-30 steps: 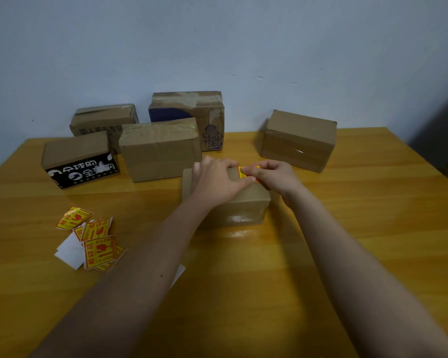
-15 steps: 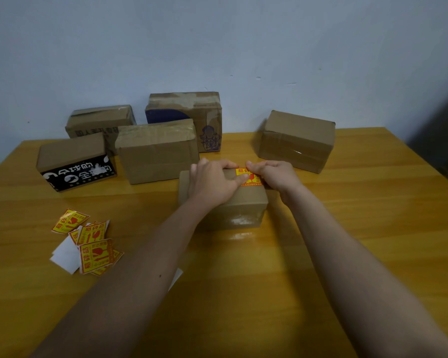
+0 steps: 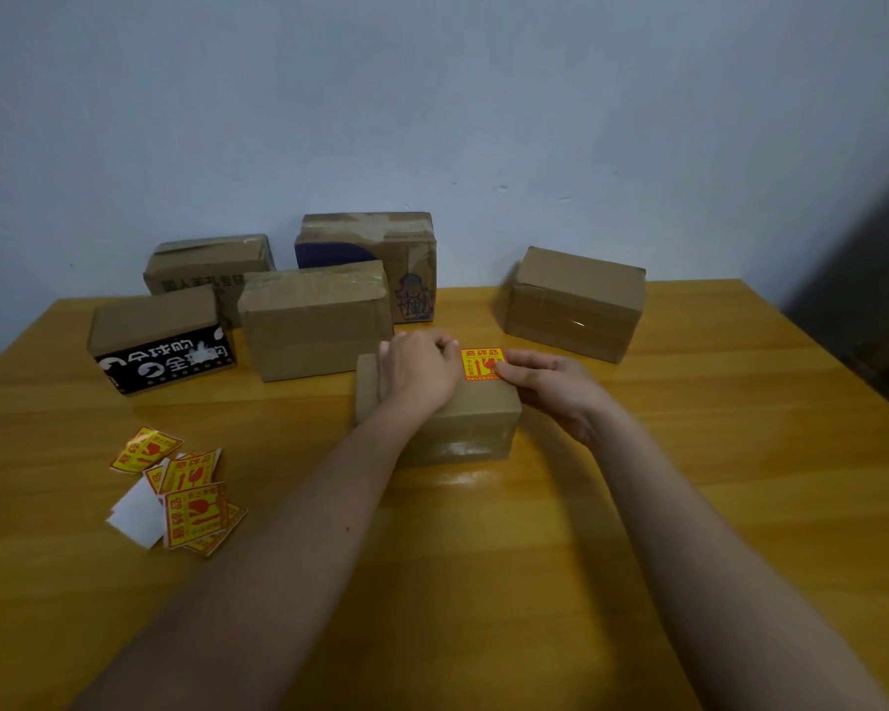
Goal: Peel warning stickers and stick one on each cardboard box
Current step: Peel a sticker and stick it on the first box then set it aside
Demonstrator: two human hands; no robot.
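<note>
Warning sticker (image 3: 481, 363), yellow with red print, lies flat on the top face of the nearest cardboard box (image 3: 458, 423), toward its far right corner. That box sits at the centre of the worktop (image 3: 689, 505).

Left hand (image 3: 418, 369) rests on the box top just left of the sticker, fingers curled loosely downward with the fingertips at the sticker's left edge; whether they grip anything cannot be told. Right hand (image 3: 550, 384) lies at the box's right side, fingers extended and nearly straight, with the fingertips pressing on the sticker's lower right corner.

Loose stickers (image 3: 186, 492) lie in an overlapping pile on the worktop to the left, together with a white backing sheet (image 3: 137, 510).

Five further boxes stand toward the wall: a black-printed box (image 3: 160, 341) at far left, a plain box (image 3: 316, 320) beside it, two boxes behind these (image 3: 209, 261) (image 3: 375, 248), and one box apart on the right (image 3: 576, 302).
</note>
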